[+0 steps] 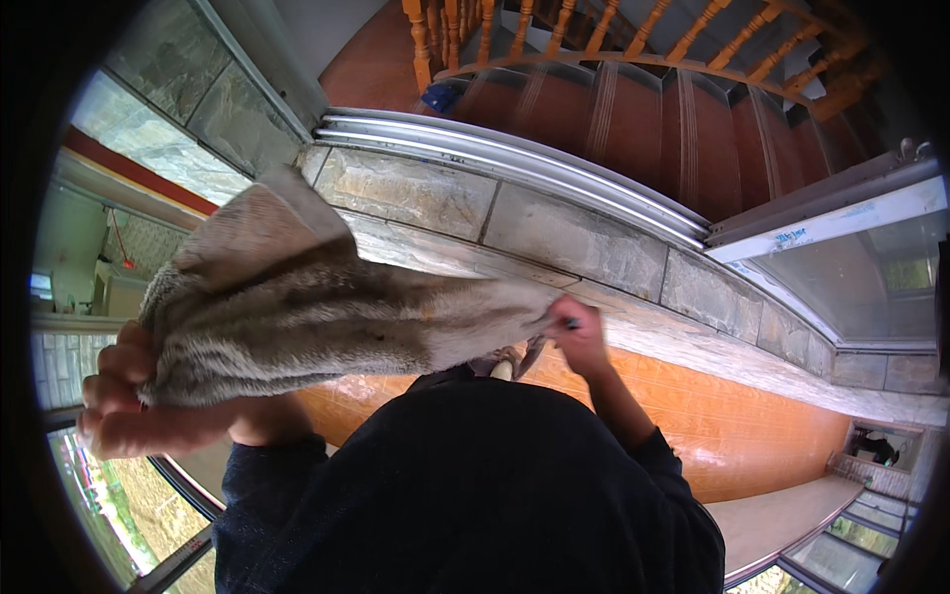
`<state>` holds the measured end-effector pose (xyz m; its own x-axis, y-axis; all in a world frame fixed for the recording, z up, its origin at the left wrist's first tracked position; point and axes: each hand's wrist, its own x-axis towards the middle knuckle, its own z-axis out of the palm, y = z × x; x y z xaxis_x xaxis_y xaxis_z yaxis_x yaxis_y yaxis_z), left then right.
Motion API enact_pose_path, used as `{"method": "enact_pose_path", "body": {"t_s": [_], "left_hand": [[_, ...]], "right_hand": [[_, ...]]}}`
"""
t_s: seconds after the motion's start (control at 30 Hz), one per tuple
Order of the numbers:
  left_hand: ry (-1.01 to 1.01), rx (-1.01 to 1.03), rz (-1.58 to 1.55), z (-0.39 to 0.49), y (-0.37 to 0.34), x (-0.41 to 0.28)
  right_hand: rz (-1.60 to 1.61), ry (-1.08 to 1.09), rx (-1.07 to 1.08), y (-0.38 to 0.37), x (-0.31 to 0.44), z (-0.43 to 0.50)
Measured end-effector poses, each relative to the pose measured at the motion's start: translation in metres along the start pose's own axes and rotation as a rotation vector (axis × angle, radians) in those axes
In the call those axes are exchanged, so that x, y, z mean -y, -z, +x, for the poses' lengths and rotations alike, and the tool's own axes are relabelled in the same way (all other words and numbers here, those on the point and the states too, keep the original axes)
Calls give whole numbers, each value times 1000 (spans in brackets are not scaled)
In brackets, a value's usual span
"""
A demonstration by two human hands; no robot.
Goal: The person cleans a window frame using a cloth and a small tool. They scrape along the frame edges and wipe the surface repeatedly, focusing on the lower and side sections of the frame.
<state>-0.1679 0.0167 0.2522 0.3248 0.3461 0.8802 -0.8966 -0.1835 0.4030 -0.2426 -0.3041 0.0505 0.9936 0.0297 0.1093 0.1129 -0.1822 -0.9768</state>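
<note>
A damp-looking, stained grey-brown cloth with a fluffy pile is stretched across in front of my body. At the far left, my left hand grips one end of it, the fingers curled around the edge. The other end is bunched in my right hand, just right of the middle, and is blurred. One corner of the cloth stands up at the upper left. Below the cloth, part of my feet area is hidden behind it and my dark top.
Beyond the cloth runs a stone-tiled sill with a metal sliding track. Behind it are reddish stairs with a wooden balustrade and a blue object. A framed glass panel stands right, above orange-brown floor tiles.
</note>
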Motion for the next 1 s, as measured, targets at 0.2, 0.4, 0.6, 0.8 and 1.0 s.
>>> {"method": "enact_pose_path", "body": {"t_s": [0.2, 0.4, 0.6, 0.8, 1.0], "left_hand": [[280, 1477, 675, -136, 78, 92], [151, 966, 724, -93, 5, 86], [-65, 935, 875, -58, -57, 159], [97, 1062, 891, -98, -73, 221], [140, 1285, 961, -115, -56, 235]], "right_hand": [[-570, 66, -259, 58, 23, -36], [-896, 195, -476, 95, 62, -15], [-1144, 222, -654, 110, 50, 71], [-1070, -297, -404, 100, 40, 107], [-1299, -189, -339, 93, 19, 89]]}}
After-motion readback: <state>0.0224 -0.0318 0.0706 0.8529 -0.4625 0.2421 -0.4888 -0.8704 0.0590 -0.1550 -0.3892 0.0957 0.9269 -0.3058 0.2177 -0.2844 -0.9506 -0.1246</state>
